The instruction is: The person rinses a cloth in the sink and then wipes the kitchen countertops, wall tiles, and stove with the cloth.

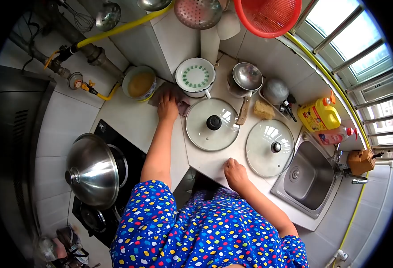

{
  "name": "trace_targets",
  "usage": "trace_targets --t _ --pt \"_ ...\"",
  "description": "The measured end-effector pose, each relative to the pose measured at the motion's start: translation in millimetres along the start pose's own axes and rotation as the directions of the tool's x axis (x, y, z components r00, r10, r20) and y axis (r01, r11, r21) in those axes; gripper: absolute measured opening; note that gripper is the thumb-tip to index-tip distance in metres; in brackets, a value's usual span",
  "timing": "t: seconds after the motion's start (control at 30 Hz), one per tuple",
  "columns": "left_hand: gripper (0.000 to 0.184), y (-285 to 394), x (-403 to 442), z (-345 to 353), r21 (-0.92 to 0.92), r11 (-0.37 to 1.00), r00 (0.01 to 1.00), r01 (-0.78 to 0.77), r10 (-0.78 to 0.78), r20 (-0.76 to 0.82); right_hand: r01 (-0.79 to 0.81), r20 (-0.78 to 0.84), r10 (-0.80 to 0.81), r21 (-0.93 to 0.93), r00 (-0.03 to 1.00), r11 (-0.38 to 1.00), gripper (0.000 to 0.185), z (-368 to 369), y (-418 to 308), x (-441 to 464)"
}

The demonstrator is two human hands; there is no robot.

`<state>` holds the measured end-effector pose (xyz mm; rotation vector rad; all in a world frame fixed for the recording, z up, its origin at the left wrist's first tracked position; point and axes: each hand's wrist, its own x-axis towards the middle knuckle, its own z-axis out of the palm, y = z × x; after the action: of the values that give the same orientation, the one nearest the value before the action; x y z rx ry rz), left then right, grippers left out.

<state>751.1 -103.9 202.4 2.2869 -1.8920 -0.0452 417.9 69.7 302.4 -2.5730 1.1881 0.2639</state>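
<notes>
My left hand (168,106) presses on a crumpled dark cloth (184,107) on the counter, its fingers bent over the fabric. To the left of it stands a patterned bowl (140,84) of yellowish liquid. On its right is a white enamel pot (195,93) with a green-patterned plate (195,76) on top. My right hand (236,173) rests at the counter's front edge with curled fingers and nothing visible in them. It lies between two glass lids, one with a large black knob (213,122) and one farther right (270,154).
A domed steel lid (91,172) covers a pan on the black stove (136,156) at left. At right are the sink (306,174), a yellow jug (319,115) and a knife block (360,162). A wooden-handled pan (243,110) and sponge (263,109) sit behind the lids. A red colander (268,18) hangs above.
</notes>
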Motion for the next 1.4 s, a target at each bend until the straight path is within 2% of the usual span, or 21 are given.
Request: trace_targets --t 0.1,0.17,0.2,0.27,0.33,0.4,0.47,0.5,0.53,0.6,0.73,0.8,0.87,1.0,1.07,1.1,1.23,1.27,1.33,1.4 --pt "0.049 6.7 -1.6 -7.4 0.012 0.999 0.999 0.036 -0.036 0.027 -0.005 0.101 0.011 -0.059 0.995 0.998 0.025 -2.8 -4.2 -1.2" --pt "0.047 17.3 -14.6 -33.0 -0.136 0.989 0.994 0.054 -0.041 0.097 -0.003 0.111 0.011 -0.077 0.994 0.997 0.03 -2.0 -2.4 -1.8" --pt "0.047 13.2 -26.9 -26.2 -0.139 0.989 0.995 0.052 -0.04 0.094 -0.004 0.109 0.013 -0.08 0.994 0.997 0.03 2.1 -1.3 -4.0" --pt "0.046 3.5 -58.2 -15.0 -0.098 0.995 0.999 -0.004 0.008 0.034 0.014 0.073 -0.008 -0.084 0.997 0.996 0.036 10.3 2.8 -8.2" --pt "0.046 7.7 -100.0 -24.5 -0.055 0.997 0.998 0.047 -0.045 0.036 0.004 0.071 -0.002 -0.029 0.997 1.0 0.041 10.6 5.3 -13.9" --pt "0.047 21.5 -141.1 -43.9 0.007 0.989 0.975 0.147 -0.146 0.166 -0.012 0.066 0.01 0.03 0.998 0.999 0.045 14.2 8.3 -21.4" --pt "0.048 31.3 -176.8 -50.3 0.09 0.983 0.954 0.16 -0.177 0.241 0.042 -0.026 -0.042 0.03 0.999 0.999 0.05 22.8 12.7 -33.3" --pt "0.05 34.3 -184.1 -53.4 0.099 0.983 0.949 0.157 -0.178 0.26 0.021 -0.032 -0.02 0.035 0.999 0.999 0.05 21.7 13.9 -35.2" --pt "0.051 32.8 -182.0 -54.8 0.113 0.984 0.954 0.137 -0.162 0.252 0.028 -0.016 -0.027 0.074 1.0 0.997 0.052 20.2 14.0 -35.9" --pt "0.047 26.1 -171.2 -47.2 0.205 0.978 0.987 0.047 -0.077 0.14 0.016 0.003 -0.017 0.12 1.0 0.993 0.053 20.6 13.0 -37.4" --pt "0.048 10.8 -124.7 -37.5 0.22 0.974 0.99 0.059 -0.085 0.111 -0.001 0.013 -0.001 0.113 1.0 0.994 0.052 22.7 12.0 -35.1" --pt "0.049 0.4 -100.5 -29.9 0.193 0.979 0.991 0.068 -0.089 0.103 0.03 -0.02 -0.028 0.099 0.999 0.995 0.051 25.7 13.9 -36.3" --pt "0.05 1.9 -84.2 -32.0 0.166 0.981 0.98 0.103 -0.129 0.149 -0.008 0.0 0.008 0.123 1.0 0.992 0.053 21.6 18.4 -39.1" --pt "0.05 12.3 -96.1 -39.3 0.142 0.984 0.976 0.103 -0.128 0.176 0.053 -0.037 -0.046 0.222 0.998 0.974 0.051 13.0 28.8 -48.5" --pt "0.05 12.9 -119.1 -39.3 0.179 0.982 0.981 0.067 -0.098 0.168 0.016 -0.034 -0.001 0.44 0.999 0.898 0.042 5.1 32.8 -58.1" --pt "0.05 15.2 -137.0 -37.3 0.19 0.981 0.984 0.049 -0.08 0.159 0.056 -0.145 0.015 0.473 0.989 0.879 0.036 4.1 34.4 -67.1" --pt "0.055 38.7 -206.2 -46.9 0.237 0.969 0.947 0.067 -0.136 0.29 0.013 -0.147 0.072 0.512 0.986 0.859 0.029 -9.8 49.1 -107.0" --pt "0.055 48.4 -218.0 -53.8 0.241 0.968 0.948 0.065 -0.135 0.288 -0.025 -0.16 0.125 0.513 0.979 0.858 0.027 -10.9 52.6 -117.4" --pt "0.056 65.4 -231.6 -76.6 0.225 0.971 0.909 0.087 -0.169 0.381 -0.089 -0.19 0.223 0.536 0.956 0.84 0.024 -5.4 59.4 -137.0" --pt "0.058 59.6 -225.7 -70.4 0.204 0.975 0.911 0.085 -0.159 0.38 -0.197 -0.135 0.324 0.559 0.936 0.805 0.024 -7.8 63.6 -156.6"
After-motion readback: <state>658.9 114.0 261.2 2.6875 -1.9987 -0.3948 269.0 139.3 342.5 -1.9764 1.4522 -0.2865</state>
